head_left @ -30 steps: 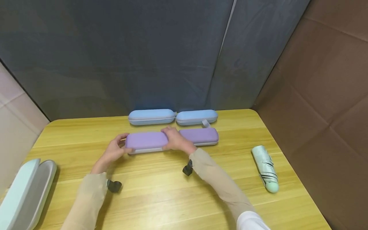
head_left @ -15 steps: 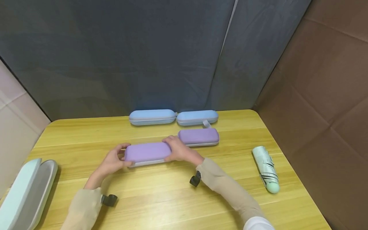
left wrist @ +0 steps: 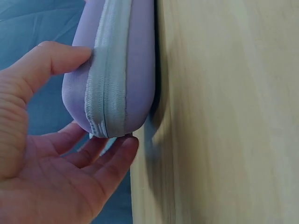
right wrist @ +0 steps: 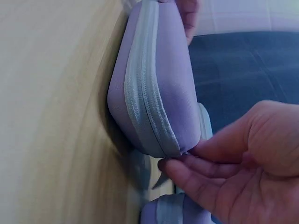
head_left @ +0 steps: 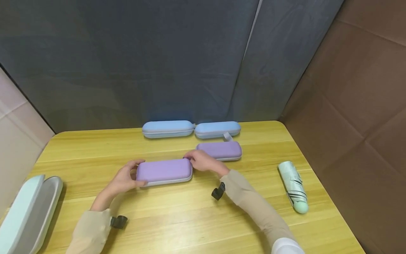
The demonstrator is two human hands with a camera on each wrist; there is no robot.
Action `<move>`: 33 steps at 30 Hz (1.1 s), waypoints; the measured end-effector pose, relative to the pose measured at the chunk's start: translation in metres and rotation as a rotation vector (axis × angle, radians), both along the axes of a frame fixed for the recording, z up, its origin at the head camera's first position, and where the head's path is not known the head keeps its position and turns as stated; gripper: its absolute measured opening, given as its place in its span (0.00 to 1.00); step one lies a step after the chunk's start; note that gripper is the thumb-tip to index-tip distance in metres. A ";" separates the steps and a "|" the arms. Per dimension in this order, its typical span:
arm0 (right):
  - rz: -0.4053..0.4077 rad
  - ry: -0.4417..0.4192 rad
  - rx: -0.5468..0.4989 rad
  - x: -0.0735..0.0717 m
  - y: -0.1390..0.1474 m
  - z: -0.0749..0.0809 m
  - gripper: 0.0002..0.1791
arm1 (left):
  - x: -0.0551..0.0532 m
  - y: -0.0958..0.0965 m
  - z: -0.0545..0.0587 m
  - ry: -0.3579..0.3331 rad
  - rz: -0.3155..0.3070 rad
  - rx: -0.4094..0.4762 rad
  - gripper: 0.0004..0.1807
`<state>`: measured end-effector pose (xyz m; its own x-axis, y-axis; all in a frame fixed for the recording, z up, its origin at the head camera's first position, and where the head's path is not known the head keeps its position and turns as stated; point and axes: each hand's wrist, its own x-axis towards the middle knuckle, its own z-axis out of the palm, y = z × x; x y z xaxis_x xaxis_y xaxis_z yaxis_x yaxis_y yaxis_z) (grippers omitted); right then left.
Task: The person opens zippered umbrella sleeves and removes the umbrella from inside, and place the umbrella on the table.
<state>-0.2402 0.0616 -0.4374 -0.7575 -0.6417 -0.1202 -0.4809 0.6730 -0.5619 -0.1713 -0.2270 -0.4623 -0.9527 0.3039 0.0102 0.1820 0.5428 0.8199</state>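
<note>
A purple zippered case (head_left: pixel 165 170) lies on the wooden table with its pale zipper band along the sides. My left hand (head_left: pixel 122 176) holds its left end, and in the left wrist view the thumb (left wrist: pixel 70 58) presses by the zipper while the fingers reach round the end. At the far right corner my right hand (head_left: pixel 204 162) pinches with thumb and fingers. A grey strip (right wrist: pixel 160 180) hangs beside those fingertips in the right wrist view; what lies between them is hidden. A second purple case (head_left: pixel 220 150) lies just behind my right hand.
Two blue zippered cases (head_left: pixel 168 128) stand end to end along the table's back edge, by the dark cloth wall. A folded mint umbrella (head_left: pixel 292 185) lies to the right. At the left stands an opened mint case (head_left: pixel 22 215) with a grey inside.
The nearer purple case has come toward me, away from the second purple case. My right hand has shifted from gripping across its right end to pinching at the far right corner.
</note>
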 end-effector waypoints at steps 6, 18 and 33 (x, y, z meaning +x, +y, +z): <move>0.076 -0.039 0.100 -0.013 -0.010 0.008 0.22 | -0.002 0.000 0.000 0.005 -0.045 0.042 0.40; 0.156 -0.130 0.240 -0.060 -0.022 -0.003 0.17 | -0.003 -0.004 -0.005 0.012 -0.045 0.055 0.39; 0.120 -0.065 0.202 -0.040 -0.024 0.004 0.08 | -0.001 -0.005 -0.007 0.031 -0.046 0.052 0.38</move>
<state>-0.2803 0.0378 -0.4336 -0.6640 -0.6844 -0.3011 -0.5310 0.7151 -0.4546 -0.1721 -0.2317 -0.4694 -0.9368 0.3454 0.0563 0.2312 0.4899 0.8406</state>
